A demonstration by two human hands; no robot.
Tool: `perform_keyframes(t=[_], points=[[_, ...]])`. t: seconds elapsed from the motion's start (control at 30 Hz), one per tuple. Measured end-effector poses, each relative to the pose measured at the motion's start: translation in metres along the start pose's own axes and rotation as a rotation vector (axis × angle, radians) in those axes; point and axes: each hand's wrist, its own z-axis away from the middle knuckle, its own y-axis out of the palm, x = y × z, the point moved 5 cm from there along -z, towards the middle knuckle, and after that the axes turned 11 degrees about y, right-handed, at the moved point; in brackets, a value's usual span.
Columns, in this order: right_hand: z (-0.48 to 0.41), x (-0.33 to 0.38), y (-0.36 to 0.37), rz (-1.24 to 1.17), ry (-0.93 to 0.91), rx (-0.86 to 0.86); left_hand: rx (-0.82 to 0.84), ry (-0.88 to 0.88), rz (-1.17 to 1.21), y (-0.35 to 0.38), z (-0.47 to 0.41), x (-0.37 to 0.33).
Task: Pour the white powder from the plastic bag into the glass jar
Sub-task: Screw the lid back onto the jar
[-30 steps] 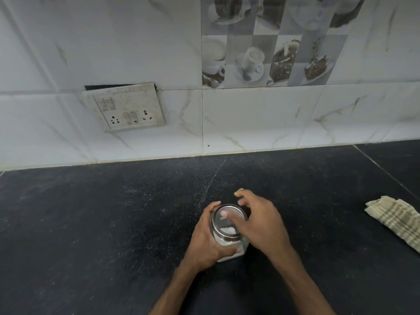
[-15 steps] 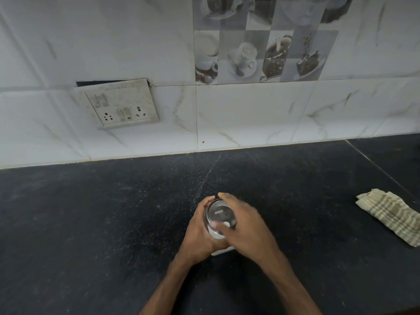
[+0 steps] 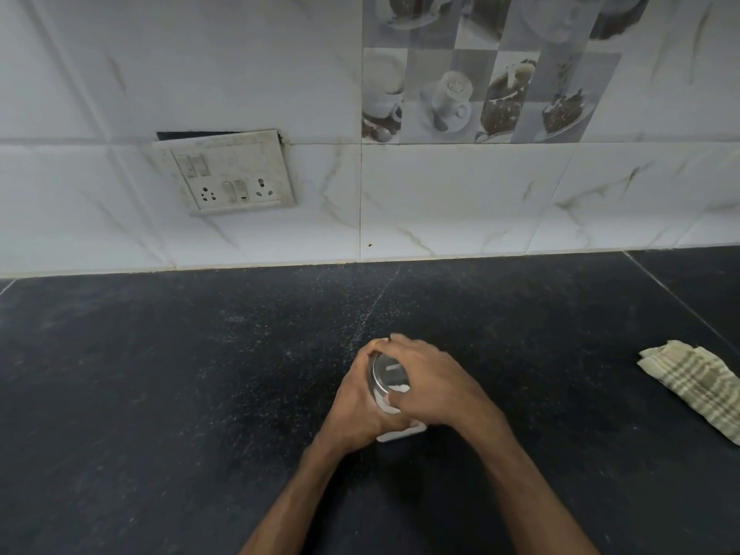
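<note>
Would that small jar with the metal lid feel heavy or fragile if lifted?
Probably rigid and breakable: the jar looks like glass. Likely weighty for its size, since white powder shows through its side. Unlikely to tip as held: the left hand wraps its body, the right hand grips the lid.

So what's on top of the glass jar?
A round shiny metal lid, with the right hand curled over it. The left hand wraps the clear glass jar, so most of its white contents are hidden.
</note>
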Motion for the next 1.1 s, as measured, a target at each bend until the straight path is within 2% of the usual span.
perform_keyframes(t=[0.1, 0.23, 0.3, 0.4, 0.47, 0.57, 0.7, 0.77, 0.87, 0.93, 1.0, 1.1], points=[[0.001, -0.004, 0.006, -0.039, 0.057, -0.104, 0.019, 0.011, 0.012, 0.001, 0.0, 0.001], [0.005, -0.008, 0.014, 0.095, 0.206, -0.305, 0.058, -0.016, 0.039, 0.002, 0.001, 0.004], [0.001, -0.01, 0.014, 0.07, 0.132, -0.276, 0.074, -0.025, 0.051, 0.002, 0.001, 0.006], [-0.01, -0.012, 0.016, 0.013, -0.104, -0.099, 0.078, -0.023, 0.076, 0.0, 0.001, 0.008], [-0.014, -0.015, 0.021, -0.079, -0.189, -0.095, 0.089, -0.031, 0.078, 0.002, 0.001, 0.01], [-0.013, -0.015, 0.031, -0.084, -0.213, -0.341, 0.083, -0.016, 0.046, 0.007, 0.001, 0.008], [-0.011, -0.003, 0.042, 0.009, -0.048, -0.571, 0.062, -0.016, 0.038, 0.005, -0.001, 0.005], [-0.016, -0.004, 0.042, -0.015, -0.049, -0.526, 0.089, -0.024, 0.052, 0.003, -0.003, 0.007], [-0.024, -0.018, 0.036, -0.083, -0.192, -0.279, 0.095, -0.019, 0.063, -0.002, -0.003, 0.013], [-0.029, -0.023, 0.031, -0.041, -0.285, -0.178, 0.106, -0.033, 0.068, -0.002, -0.003, 0.014], [-0.033, -0.023, 0.029, 0.0, -0.338, -0.186, 0.107, -0.043, 0.059, 0.001, -0.002, 0.012], [-0.028, -0.017, 0.03, 0.032, -0.366, -0.356, 0.027, -0.039, 0.045, 0.006, 0.0, 0.005]])
